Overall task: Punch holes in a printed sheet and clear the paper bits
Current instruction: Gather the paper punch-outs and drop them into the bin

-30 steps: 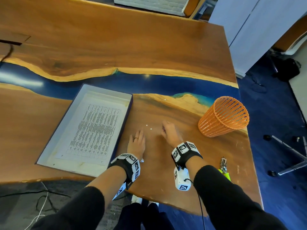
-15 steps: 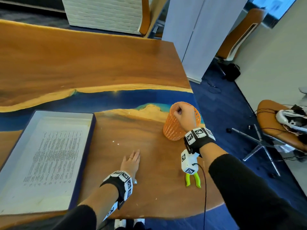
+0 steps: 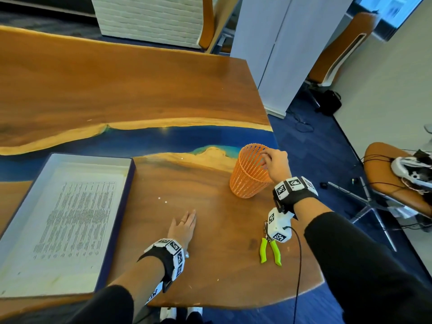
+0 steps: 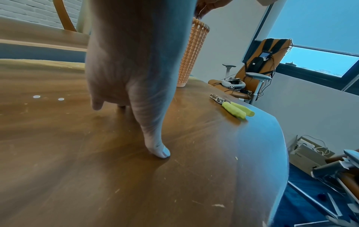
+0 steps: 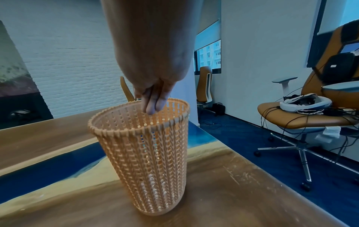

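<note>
A white-painted brick wall (image 5: 73, 61) fills the left of the right-wrist view; a plain white wall (image 5: 258, 53) stands at centre right; dark blue carpet (image 3: 311, 146) covers the floor at the head view's right; orange office chairs (image 3: 388, 174) stand at right, one strewn with cables; a window (image 4: 318, 61) glows blue at upper right.

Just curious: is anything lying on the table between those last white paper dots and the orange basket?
Nothing visible: bare table runs from the paper dots to the orange basket. The punch lies off to the side.
</note>
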